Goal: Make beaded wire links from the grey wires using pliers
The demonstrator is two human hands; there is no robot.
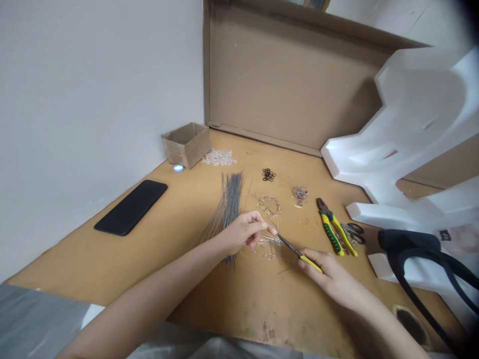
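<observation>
My right hand (324, 273) is wrapped round yellow-handled pliers (310, 263), whose thin dark jaws point up and left. The jaw tips meet the fingertips of my left hand (249, 232), which is closed in a pinch; what it holds is too small to make out. Beneath and behind my left hand lies a bundle of thin grey wires (232, 197). Short silvery wire pieces (270, 240) lie under the pliers' tips. Just beyond them is a loose ring of small bent wire pieces (269, 205).
A black phone (130, 207) and a small cardboard box (187, 145) are at the left, beside clear bits (220, 157). Black rings (268, 174) and a metal pile (300, 193) lie farther back. Green-yellow pliers (333, 229), scissors (354, 233) and white foam (407, 124) stand right.
</observation>
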